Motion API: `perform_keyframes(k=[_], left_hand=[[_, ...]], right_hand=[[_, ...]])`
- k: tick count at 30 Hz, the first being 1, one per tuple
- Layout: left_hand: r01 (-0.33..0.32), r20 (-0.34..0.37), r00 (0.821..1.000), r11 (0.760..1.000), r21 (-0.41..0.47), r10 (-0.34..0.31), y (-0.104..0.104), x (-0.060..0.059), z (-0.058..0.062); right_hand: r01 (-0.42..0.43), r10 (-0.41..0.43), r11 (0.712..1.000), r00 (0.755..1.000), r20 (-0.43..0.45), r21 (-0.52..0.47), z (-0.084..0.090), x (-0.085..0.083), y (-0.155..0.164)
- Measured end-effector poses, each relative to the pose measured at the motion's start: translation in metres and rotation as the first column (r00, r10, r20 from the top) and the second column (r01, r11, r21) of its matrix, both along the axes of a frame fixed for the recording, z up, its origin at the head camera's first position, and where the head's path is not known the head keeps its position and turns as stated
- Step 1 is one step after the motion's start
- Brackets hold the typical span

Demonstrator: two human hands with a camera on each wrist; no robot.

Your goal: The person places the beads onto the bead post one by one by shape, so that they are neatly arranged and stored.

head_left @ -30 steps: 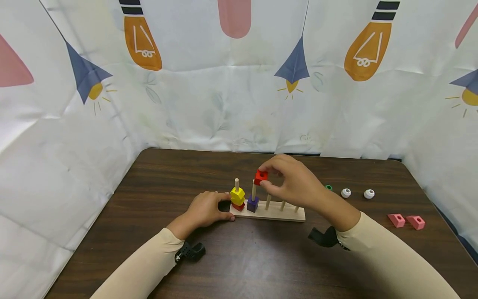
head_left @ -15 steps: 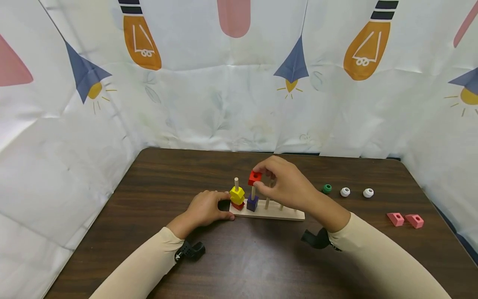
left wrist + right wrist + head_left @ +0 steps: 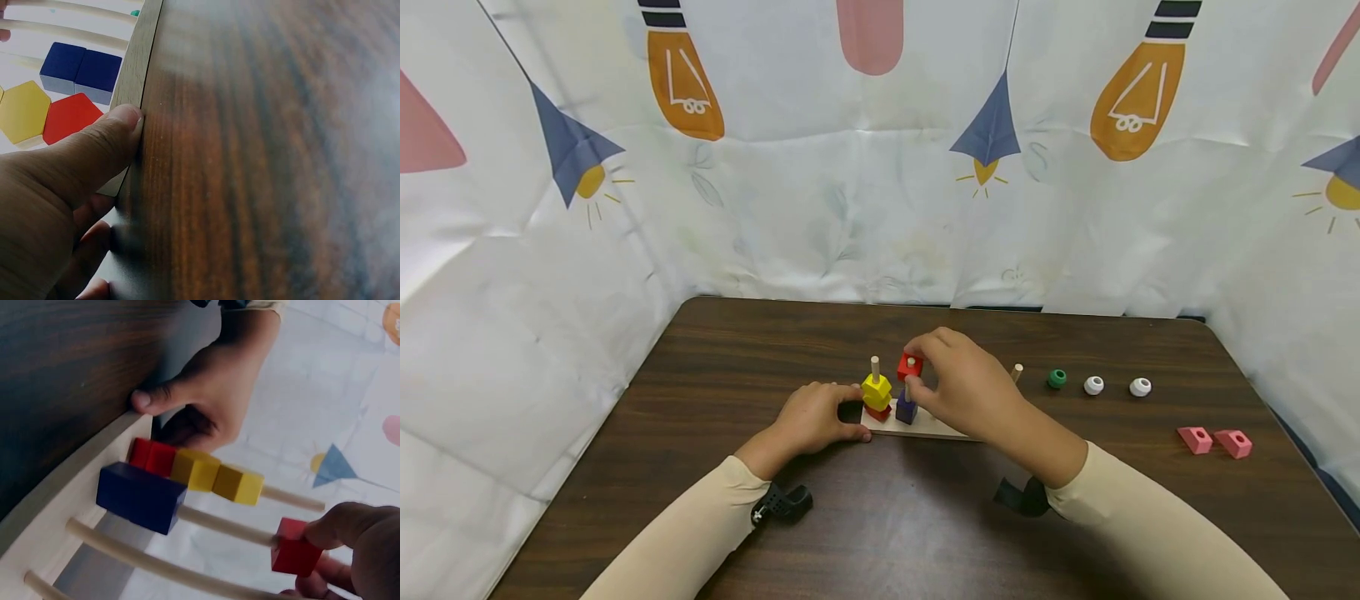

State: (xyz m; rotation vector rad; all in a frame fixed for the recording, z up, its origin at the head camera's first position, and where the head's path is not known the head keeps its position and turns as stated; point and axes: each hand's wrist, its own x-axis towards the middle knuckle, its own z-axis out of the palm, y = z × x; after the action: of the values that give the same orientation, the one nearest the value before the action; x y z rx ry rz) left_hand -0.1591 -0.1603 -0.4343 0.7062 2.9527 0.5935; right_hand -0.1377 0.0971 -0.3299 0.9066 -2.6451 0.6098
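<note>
My left hand (image 3: 811,418) grips the left end of a wooden peg board (image 3: 934,427), thumb on its front edge. My right hand (image 3: 964,385) pinches a red square block (image 3: 294,547) between thumb and fingers. That block is on the top part of the second peg; the peg's tip shows through its hole in the head view. Lower on this peg sit two dark blue square blocks (image 3: 81,67), with bare peg between them and the red one. The first peg carries yellow hexagonal blocks (image 3: 876,392) above red hexagonal ones (image 3: 152,456).
Bare pegs (image 3: 156,565) stand further right on the board, mostly behind my right hand in the head view. On the table's right lie a green bead (image 3: 1057,379), two white beads (image 3: 1093,386) and two pink wedge blocks (image 3: 1195,440). A printed curtain (image 3: 865,208) hangs behind.
My right hand has moved left, then down, with the red block, from beside the second peg's top to around the peg. The left hand keeps its grip on the board.
</note>
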Motion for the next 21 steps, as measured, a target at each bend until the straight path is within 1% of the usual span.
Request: perform_keyframes(k=[6,9,13,15,17,21], left_hand=[[-0.003,-0.002,1.000,1.000,-0.001,0.003,0.000,0.000,0.000],[-0.003,-0.004,1.000,1.000,-0.001,0.003,0.000,0.000,0.000],[-0.003,-0.002,1.000,1.000,-0.003,0.003,0.000,0.001,0.001],[-0.004,-0.001,1.000,1.000,-0.003,0.004,0.000,0.001,0.001],[-0.004,-0.003,1.000,1.000,-0.002,0.004,0.000,0.001,0.001],[-0.002,-0.007,1.000,1.000,0.000,0.002,0.000,0.001,0.000]], right_hand=[[0.020,-0.018,0.997,1.000,0.025,-0.074,-0.004,0.005,-0.006],[0.043,-0.033,0.990,0.996,0.080,-0.132,-0.009,0.007,-0.007],[0.096,-0.054,0.969,0.982,0.183,-0.228,-0.019,0.006,-0.008],[0.115,-0.055,0.954,0.975,0.217,-0.275,-0.025,0.005,-0.008],[0.123,-0.051,0.940,0.973,0.224,-0.318,-0.032,0.004,-0.008],[0.118,-0.041,0.916,0.978,0.205,-0.383,-0.045,0.003,-0.009]])
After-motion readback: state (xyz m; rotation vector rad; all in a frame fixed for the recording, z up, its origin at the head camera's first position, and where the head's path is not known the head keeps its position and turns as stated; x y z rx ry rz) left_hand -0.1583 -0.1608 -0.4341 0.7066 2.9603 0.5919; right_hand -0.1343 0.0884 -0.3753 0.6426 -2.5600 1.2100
